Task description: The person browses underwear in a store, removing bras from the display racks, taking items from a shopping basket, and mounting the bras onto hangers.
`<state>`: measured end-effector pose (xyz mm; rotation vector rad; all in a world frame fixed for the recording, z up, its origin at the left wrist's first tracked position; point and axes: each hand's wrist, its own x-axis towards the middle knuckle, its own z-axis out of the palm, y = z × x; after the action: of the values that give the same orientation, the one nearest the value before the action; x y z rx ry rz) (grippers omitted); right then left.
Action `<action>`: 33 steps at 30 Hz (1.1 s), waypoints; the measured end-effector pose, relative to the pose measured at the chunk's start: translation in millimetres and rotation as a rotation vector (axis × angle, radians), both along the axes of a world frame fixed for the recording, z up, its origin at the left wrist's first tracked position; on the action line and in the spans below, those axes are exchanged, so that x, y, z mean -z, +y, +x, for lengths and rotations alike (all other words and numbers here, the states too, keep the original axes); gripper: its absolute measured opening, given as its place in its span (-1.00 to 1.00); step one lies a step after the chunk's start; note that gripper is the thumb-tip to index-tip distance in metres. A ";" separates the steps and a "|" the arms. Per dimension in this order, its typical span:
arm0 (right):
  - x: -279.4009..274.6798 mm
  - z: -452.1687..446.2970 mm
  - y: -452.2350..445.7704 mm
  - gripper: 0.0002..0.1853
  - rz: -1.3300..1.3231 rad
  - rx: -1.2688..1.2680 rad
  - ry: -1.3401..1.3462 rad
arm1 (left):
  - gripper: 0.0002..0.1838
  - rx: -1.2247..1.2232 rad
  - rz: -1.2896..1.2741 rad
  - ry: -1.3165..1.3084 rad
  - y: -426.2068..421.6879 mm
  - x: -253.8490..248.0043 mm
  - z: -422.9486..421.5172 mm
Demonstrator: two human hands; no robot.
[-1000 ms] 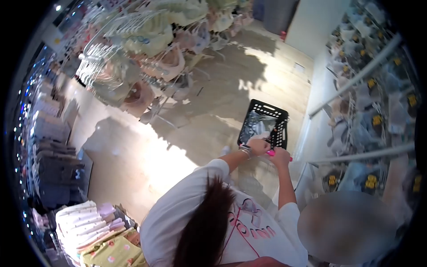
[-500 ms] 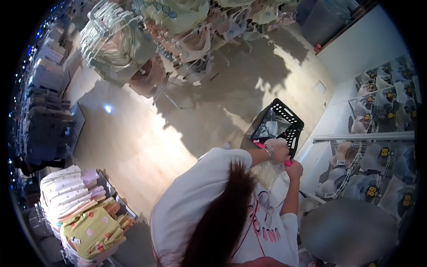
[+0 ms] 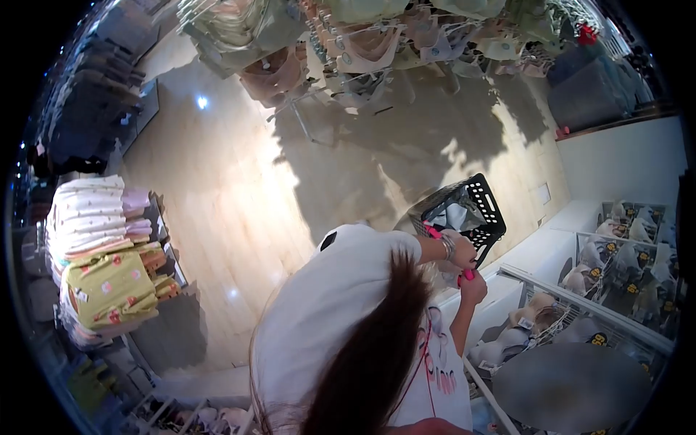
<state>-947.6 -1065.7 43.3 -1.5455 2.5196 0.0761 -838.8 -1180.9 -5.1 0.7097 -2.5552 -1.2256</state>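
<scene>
My left hand [image 3: 460,251], with bracelets at the wrist, is closed over a pink handle [image 3: 433,231] at the near side of a black perforated basket [image 3: 487,205]. Just below it, my right hand [image 3: 473,288] is closed at the handle's other end, where a bit of pink shows above the fingers. The basket is tilted, and grey and white items [image 3: 455,217] lie inside it. How the handle joins the basket is hidden by my left hand.
Racks of hanging bras [image 3: 362,47] stand across the top. Folded clothes [image 3: 109,286] are stacked at the left. On the right are shelves of bras [image 3: 533,319] behind a white rail [image 3: 587,308]. A long dark ponytail [image 3: 370,348] hangs over my white shirt [image 3: 326,290].
The view has turned, so the racks and folded clothes have shifted. The basket and both hands now appear further right and more tilted. Both hands remain closed at the handle.
</scene>
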 end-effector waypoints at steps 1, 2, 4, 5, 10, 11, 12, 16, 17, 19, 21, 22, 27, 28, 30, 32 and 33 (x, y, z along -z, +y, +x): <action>0.4 -6.4 -5.6 -0.68 -0.015 0.007 -0.004 | -0.57 -0.015 0.007 -0.013 -6.4 -1.8 -3.5; -0.1 -12.2 -13.7 -0.68 -0.007 0.008 -0.013 | -0.57 -0.032 0.002 -0.026 -17.2 -5.6 -7.8; 1.1 -27.7 -24.8 -0.67 0.000 0.017 -0.037 | -0.55 -0.063 -0.008 -0.056 -25.0 -11.4 -22.6; 0.3 -33.9 -32.3 -0.69 0.021 0.023 -0.052 | -0.55 -0.079 -0.022 -0.074 -31.2 -14.9 -27.0; 10.0 -70.4 -53.2 -0.60 -0.008 -0.077 -0.097 | -0.56 -0.098 -0.068 -0.167 -55.3 -7.5 -61.2; 6.7 -76.8 -58.0 -0.61 0.028 -0.085 -0.164 | -0.59 -0.156 0.015 -0.116 -56.5 -8.7 -65.0; -8.0 -75.9 -62.7 -0.61 0.062 -0.094 -0.237 | -0.61 -0.213 0.097 -0.072 -56.6 -18.1 -60.8; 30.0 -167.1 -77.4 -0.76 -0.222 0.003 -1.296 | -0.69 -0.512 0.504 0.474 -88.8 -19.7 -85.4; 6.6 -180.8 -79.4 -0.75 -0.348 0.175 -1.420 | -0.75 -0.485 0.487 0.467 -101.0 -43.2 -86.1; -21.8 -217.5 -86.7 -0.73 -0.553 0.172 -1.298 | -0.78 -0.480 0.691 0.707 -130.3 -71.2 -97.6; -51.3 -254.0 -98.1 -0.71 -0.670 0.085 -1.475 | -0.78 -0.424 0.604 0.779 -150.8 -138.4 -83.7; -74.2 -265.7 -104.1 -0.71 -0.660 0.072 -1.357 | -0.77 -0.381 0.578 0.828 -159.8 -163.7 -78.6; -185.9 -290.3 -125.1 -0.69 -0.899 0.042 -1.433 | -0.73 -0.291 0.465 0.899 -183.5 -275.1 -50.6; -203.6 -294.5 -128.8 -0.70 -0.912 0.003 -1.427 | -0.72 -0.289 0.448 0.913 -181.5 -297.8 -43.9; -245.4 -284.6 -134.3 -0.74 -1.007 0.013 -1.282 | -0.72 -0.296 0.402 0.941 -177.4 -339.0 -27.5; -278.2 -288.8 -141.3 -0.75 -1.104 -0.037 -1.338 | -0.73 -0.286 0.364 0.975 -170.9 -374.0 -11.1; -294.5 -287.5 -143.5 -0.74 -1.165 -0.062 -1.371 | -0.74 -0.284 0.348 0.994 -167.5 -389.0 -4.2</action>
<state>-1235.1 -1209.2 337.8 -1.0853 1.2519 -1.9177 -842.9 -1348.4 383.8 0.3471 -1.4134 -1.4373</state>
